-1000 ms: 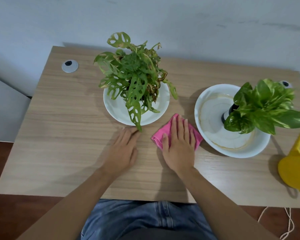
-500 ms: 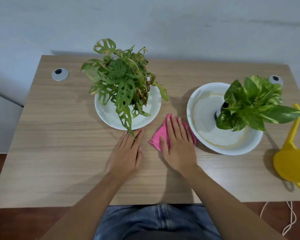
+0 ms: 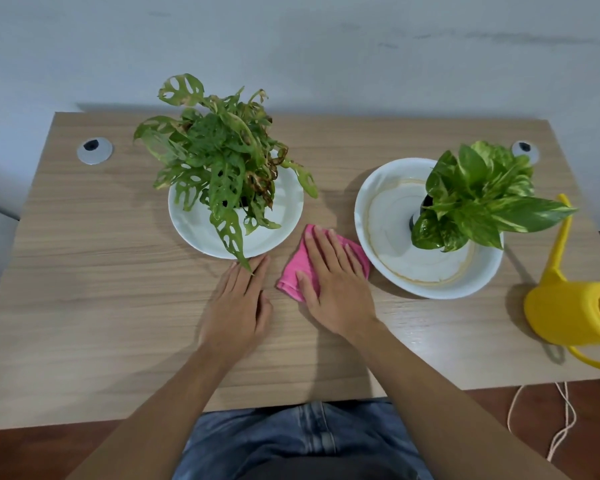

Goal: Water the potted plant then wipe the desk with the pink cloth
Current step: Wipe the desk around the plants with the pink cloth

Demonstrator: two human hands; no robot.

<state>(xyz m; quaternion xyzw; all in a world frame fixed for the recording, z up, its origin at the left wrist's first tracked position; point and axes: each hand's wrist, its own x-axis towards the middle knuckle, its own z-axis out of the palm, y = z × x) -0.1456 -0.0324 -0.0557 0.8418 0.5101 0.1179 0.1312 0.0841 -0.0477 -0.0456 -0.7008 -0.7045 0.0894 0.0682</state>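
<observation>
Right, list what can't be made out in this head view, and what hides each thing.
- Left plant's pot: leaves cover it; only its white dish shows.
- Pink cloth: mostly under the right hand, so its full extent is unknown.
- Yellow watering can: cut off by the right edge; any water inside is unseen.
- Desk under the left hand: covered, so wet or dry cannot be told.

Two grey grommets (image 3: pixel 94 151) in desk's far corners; cord (image 3: pixel 565 420) on floor.

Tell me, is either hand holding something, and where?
Right hand presses flat on the pink cloth, covering its middle. Left hand holds nothing.
</observation>
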